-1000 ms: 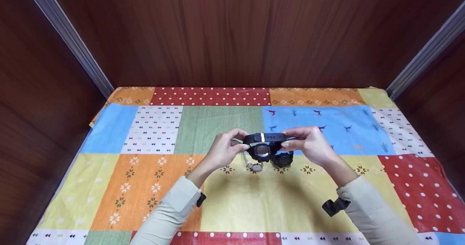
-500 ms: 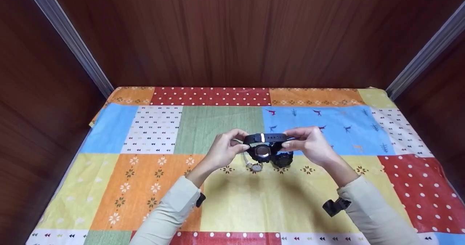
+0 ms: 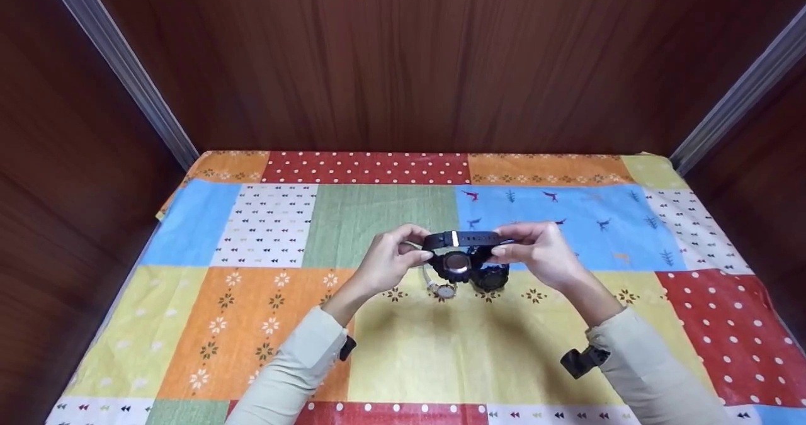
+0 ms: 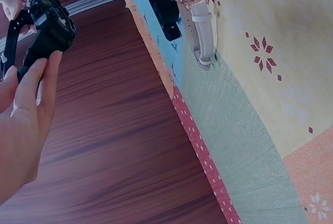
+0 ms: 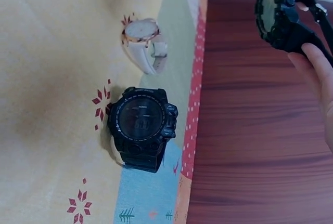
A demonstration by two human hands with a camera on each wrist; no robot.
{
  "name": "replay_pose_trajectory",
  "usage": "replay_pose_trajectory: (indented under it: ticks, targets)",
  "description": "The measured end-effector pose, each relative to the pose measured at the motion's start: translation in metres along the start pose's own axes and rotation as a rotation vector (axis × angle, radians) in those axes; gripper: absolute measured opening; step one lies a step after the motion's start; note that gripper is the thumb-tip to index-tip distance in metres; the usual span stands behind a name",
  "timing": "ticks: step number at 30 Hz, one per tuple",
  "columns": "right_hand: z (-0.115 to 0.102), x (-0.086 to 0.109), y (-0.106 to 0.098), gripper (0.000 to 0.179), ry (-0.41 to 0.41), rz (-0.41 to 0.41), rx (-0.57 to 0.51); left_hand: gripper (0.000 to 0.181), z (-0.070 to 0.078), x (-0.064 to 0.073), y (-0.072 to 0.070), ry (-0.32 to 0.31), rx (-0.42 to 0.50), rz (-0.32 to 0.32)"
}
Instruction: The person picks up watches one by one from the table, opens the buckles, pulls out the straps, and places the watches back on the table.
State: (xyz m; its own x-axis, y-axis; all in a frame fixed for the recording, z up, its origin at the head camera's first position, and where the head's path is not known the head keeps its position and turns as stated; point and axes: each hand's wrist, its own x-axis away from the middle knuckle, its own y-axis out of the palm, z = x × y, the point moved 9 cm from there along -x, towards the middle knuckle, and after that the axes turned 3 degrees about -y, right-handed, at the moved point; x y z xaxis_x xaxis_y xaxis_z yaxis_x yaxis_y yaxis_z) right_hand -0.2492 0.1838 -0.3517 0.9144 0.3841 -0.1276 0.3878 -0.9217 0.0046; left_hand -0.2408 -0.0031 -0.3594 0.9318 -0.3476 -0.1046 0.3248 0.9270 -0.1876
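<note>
Both hands hold up a black digital wristwatch (image 3: 456,262), its strap closed in a loop with a shiny buckle at the top. My left hand (image 3: 391,260) pinches the strap's left side between thumb and fingers. On the other side, the thumb and fingers of my right hand (image 3: 536,250) pinch the strap. Behind and below it, a second black digital watch (image 5: 140,122) sits on the cloth with its face up, partly covered by the held watch in the head view. Beside that one lies a white-strapped watch (image 5: 141,29) with a rose-gold rim.
A patchwork-patterned cloth (image 3: 403,349) covers the table. Dark wood panels (image 3: 390,60) rise behind it and on both sides, with metal strips (image 3: 126,66) at the corners. A small black camera (image 3: 582,361) is worn on the right wrist.
The right fingertips have shifted very slightly to the right along the strap. Otherwise the hands and the held watch stay almost still, and the two watches on the cloth have not moved.
</note>
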Motion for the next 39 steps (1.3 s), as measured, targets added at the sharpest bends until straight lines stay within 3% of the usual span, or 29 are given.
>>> replay_pose_trajectory:
  ticks: [6,10,15,23,32,39]
  targets:
    - [-0.002,0.002,-0.002,0.024,-0.042,-0.03,-0.146,0.024,-0.005,0.0,-0.003,-0.027,0.117,0.003]
    - [-0.007,0.001,-0.005,0.027,-0.066,-0.044,-0.196,0.025,-0.003,-0.001,-0.007,-0.007,0.195,0.012]
    - [-0.005,0.001,-0.005,0.022,-0.014,-0.035,-0.133,0.025,-0.001,-0.001,-0.007,0.021,0.204,0.021]
    - [0.0,0.0,-0.001,0.027,0.042,-0.06,-0.146,0.027,0.0,0.0,-0.006,0.024,0.18,0.029]
    - [-0.001,-0.005,0.001,0.02,0.096,-0.062,-0.237,0.028,-0.001,-0.002,-0.004,-0.033,0.271,0.037]
    - [0.004,-0.007,0.002,0.023,0.164,-0.074,-0.257,0.029,-0.002,-0.005,-0.003,-0.068,0.25,0.037]
